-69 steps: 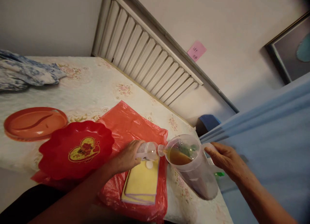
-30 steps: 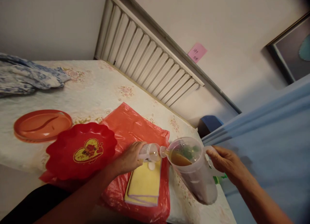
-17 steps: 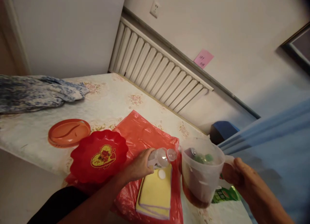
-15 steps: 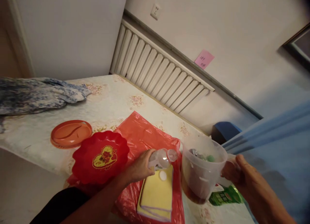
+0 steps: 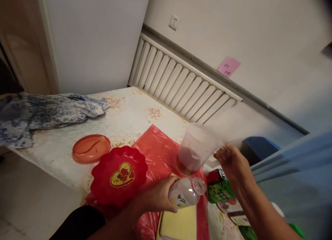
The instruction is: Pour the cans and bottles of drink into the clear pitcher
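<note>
My left hand [image 5: 162, 195] is wrapped round a clear bottle [image 5: 185, 193] with a printed label. The bottle is tilted, its uncapped mouth pointing right. My right hand [image 5: 233, 164] grips the handle of a translucent plastic pitcher [image 5: 194, 143], which is slightly blurred. A little brown liquid sits in the pitcher's bottom. The pitcher is just beyond the bottle and apart from it. Below the bottle lies a folded yellow cloth [image 5: 178, 222] on a red plastic bag [image 5: 160, 146].
A red scalloped tray [image 5: 103, 177] and an orange oval dish [image 5: 90, 148] are at left. Right of the bag lie a dark red can [image 5: 216, 176] and a green packet [image 5: 218, 193]. Crumpled patterned fabric [image 5: 64, 110] lies at the table's far left. A radiator [image 5: 181, 81] runs behind.
My right hand has moved the pitcher up and left over the bag, uncovering the can. My left hand has brought the bottle nearer and right. The view has shifted.
</note>
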A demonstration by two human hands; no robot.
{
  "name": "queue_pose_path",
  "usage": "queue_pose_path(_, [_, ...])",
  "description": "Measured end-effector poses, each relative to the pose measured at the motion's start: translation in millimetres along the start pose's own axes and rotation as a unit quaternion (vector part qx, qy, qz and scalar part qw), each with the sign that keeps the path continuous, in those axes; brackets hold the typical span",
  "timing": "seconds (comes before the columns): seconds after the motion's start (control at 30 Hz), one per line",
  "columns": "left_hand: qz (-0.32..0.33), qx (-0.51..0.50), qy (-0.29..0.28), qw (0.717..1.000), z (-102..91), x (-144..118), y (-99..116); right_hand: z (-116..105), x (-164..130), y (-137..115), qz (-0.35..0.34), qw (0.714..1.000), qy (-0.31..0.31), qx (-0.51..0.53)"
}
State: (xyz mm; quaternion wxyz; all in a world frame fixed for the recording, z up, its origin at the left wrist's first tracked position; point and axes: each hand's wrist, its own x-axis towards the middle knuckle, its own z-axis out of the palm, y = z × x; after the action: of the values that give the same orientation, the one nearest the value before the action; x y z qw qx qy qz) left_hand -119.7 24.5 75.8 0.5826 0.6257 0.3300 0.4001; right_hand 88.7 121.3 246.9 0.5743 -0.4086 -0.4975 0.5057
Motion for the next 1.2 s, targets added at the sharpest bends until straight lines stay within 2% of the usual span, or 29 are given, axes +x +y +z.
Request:
queue_pose_path(0.33, [-0.019,-0.003,-0.021,1.0,0.6,3.2,-2.9,73.3,33.9,63.5,0.007,0.995,-0.083,0.058])
queue_pose_path(0.53, [-0.003,0.009,-0.023,1.0,-1.2,3.1,-2.6,101.6,42.3,92.8,0.016,0.991,-0.12,0.061])
queue_pose_path(0.67, [-0.007,0.003,-0.021,1.0,-2.9,3.6,-4.5,108.6,45.5,108.1,0.023,0.989,-0.132,0.067])
queue_pose_path(1.03, [-0.025,0.009,-0.028,0.999,-4.7,2.8,-3.8,110.7,43.4,135.9,0.037,0.988,-0.136,0.06])
queue_pose_path(1.2, [-0.005,0.028,-0.035,0.999,-3.4,8.5,0.6,94.7,40.9,134.1,-0.004,0.989,-0.148,-0.014])
